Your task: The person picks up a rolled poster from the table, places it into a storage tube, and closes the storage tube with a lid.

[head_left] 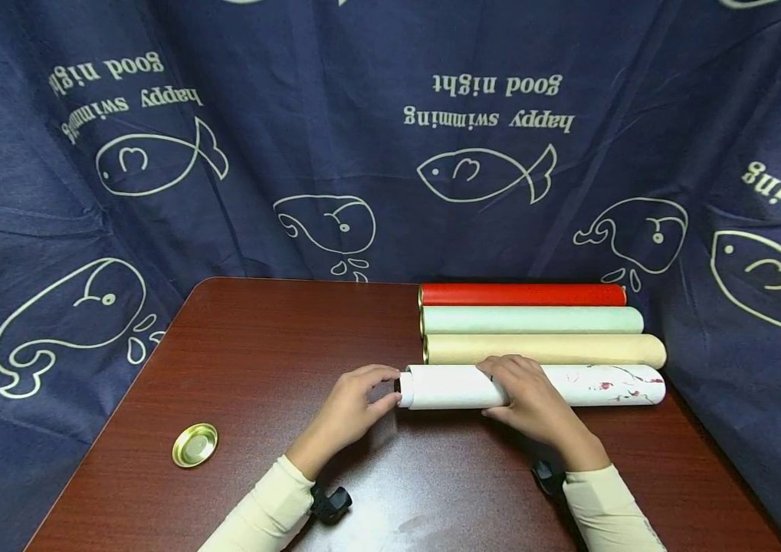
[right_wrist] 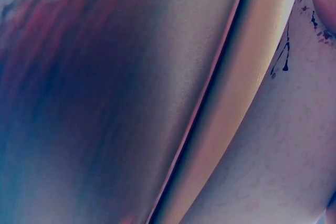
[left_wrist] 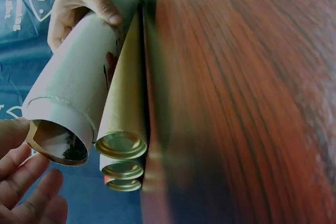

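Note:
A white cardboard tube with a red and dark branch print lies crosswise on the table, at the front of a row of tubes. My right hand grips it around the middle, thumb on the near side. At its left end, my left hand has fingers and thumb spread about the narrower white collar, a fingertip right at the rim in the left wrist view. That end is uncapped, and a rolled sheet with a dark printed patch shows inside. The right wrist view is blurred, with the tube's printed side in it.
Behind lie a yellow tube, a pale green tube and a red tube, with gold metal ends at left. A round gold lid rests on the brown table at left. A blue curtain hangs behind.

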### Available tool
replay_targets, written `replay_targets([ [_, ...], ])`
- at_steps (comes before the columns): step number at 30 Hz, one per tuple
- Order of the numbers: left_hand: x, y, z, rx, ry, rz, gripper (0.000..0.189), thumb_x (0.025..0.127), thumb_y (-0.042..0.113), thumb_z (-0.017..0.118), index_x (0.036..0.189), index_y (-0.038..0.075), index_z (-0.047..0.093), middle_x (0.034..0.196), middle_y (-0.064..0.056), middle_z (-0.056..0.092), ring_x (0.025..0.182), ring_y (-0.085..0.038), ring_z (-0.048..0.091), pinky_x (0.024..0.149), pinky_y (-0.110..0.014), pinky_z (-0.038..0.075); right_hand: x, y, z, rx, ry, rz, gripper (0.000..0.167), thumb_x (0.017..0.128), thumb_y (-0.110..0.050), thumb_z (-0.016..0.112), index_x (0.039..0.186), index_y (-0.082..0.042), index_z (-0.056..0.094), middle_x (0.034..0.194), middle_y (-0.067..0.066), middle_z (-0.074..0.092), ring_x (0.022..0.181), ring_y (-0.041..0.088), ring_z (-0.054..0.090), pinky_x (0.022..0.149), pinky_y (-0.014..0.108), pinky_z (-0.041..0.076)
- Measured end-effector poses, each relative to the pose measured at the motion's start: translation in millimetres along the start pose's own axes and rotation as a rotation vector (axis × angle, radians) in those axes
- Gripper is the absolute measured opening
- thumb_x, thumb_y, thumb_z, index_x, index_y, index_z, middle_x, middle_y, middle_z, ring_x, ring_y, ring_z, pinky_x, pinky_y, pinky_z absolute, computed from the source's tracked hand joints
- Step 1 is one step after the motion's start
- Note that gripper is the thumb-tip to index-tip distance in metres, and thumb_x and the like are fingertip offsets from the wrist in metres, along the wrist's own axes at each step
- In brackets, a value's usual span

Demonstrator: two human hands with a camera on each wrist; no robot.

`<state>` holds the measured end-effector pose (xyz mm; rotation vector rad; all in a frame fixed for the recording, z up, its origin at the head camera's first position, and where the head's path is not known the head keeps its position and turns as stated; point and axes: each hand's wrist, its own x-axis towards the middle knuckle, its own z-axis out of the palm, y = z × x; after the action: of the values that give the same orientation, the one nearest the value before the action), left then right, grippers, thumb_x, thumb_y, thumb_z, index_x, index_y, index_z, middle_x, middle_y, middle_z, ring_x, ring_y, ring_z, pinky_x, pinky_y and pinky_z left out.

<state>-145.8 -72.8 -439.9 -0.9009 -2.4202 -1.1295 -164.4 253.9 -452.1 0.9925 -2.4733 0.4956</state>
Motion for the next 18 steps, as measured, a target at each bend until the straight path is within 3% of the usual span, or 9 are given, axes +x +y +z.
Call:
replay_targets([
  [3,1.6,-0.5,2.4,-0.034,-0.006,-0.013,0.028,0.084,0.009,0.079,0.111,0.004,0.072,0.113,-0.006,0.071,0.107,-0.020,0.066,0.089,-0.036,0.054,0.1,0,0,0.002,0.002,-0.001,0.079,0.053,-0.019,0.096,0.124,-0.011,0.062,0.118,0.007,0.065,0.110,0.028,0.057,0.096,0.050,0.038],
  [8,3.5,-0.1,6.6,-0.064,-0.048,-0.008,0.030,0.086,0.010,0.078,0.115,0.002,0.073,0.119,-0.009,0.070,0.113,-0.023,0.065,0.097,-0.036,0.050,0.5,-1,-2,0.001,0.009,-0.002,0.079,0.053,-0.020,0.096,0.124,-0.011,0.062,0.118,0.007,0.065,0.110,0.028,0.057,0.096,0.050,0.039],
  [14,3.8,0.3,10.3,-0.049,-0.123,0.031,0.030,0.089,0.010,0.074,0.117,-0.001,0.071,0.129,-0.013,0.064,0.120,-0.026,0.061,0.103,-0.037,0.046,0.6,-1,-2,0.011,0.020,-0.002,0.078,0.053,-0.020,0.096,0.123,-0.011,0.063,0.119,0.006,0.065,0.110,0.028,0.057,0.098,0.049,0.038],
  [18,1.4,-1.8,8.7,-0.021,-0.137,0.081,0.031,0.090,0.011,0.073,0.120,0.000,0.070,0.131,-0.013,0.063,0.121,-0.026,0.060,0.103,-0.036,0.046,0.9,-1,-1,0.016,0.015,0.003,0.077,0.053,-0.020,0.096,0.123,-0.012,0.063,0.119,0.006,0.065,0.111,0.028,0.057,0.098,0.049,0.037],
])
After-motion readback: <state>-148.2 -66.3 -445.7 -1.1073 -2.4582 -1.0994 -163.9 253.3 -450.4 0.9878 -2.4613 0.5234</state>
